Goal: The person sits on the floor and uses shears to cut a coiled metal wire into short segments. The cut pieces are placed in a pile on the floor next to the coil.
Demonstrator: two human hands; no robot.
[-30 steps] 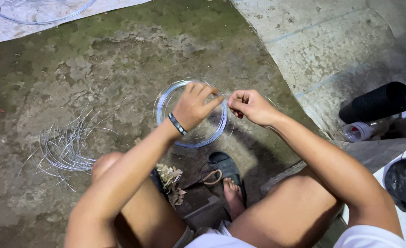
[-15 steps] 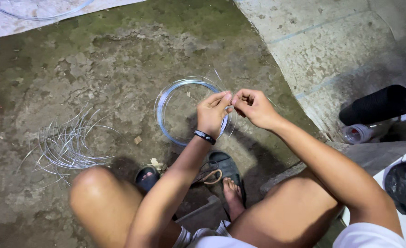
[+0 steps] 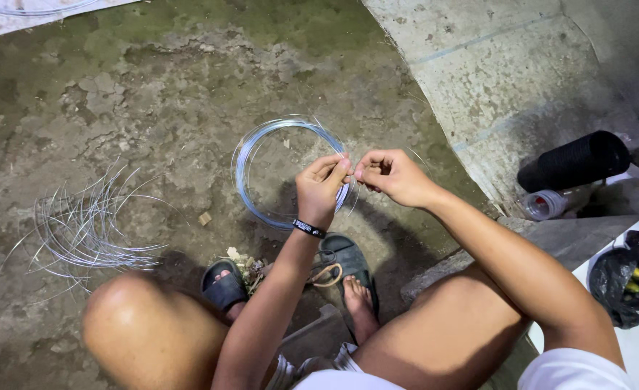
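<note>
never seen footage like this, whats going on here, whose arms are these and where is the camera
The camera sits on a person's head and looks down, so you see their own arms, bare knees and feet in dark sandals. No machine is involved, just two bare hands.

The left hand, with a black band at the wrist, and the right hand meet in front of the body. Both pinch a thin strand of silvery wire between their fingertips, above a round coil of silver-grey wire lying on the rough concrete floor.

To the left lies a loose bundle of cut, curved wire pieces. On the right are a black ribbed tube and a black plastic bag.
</note>
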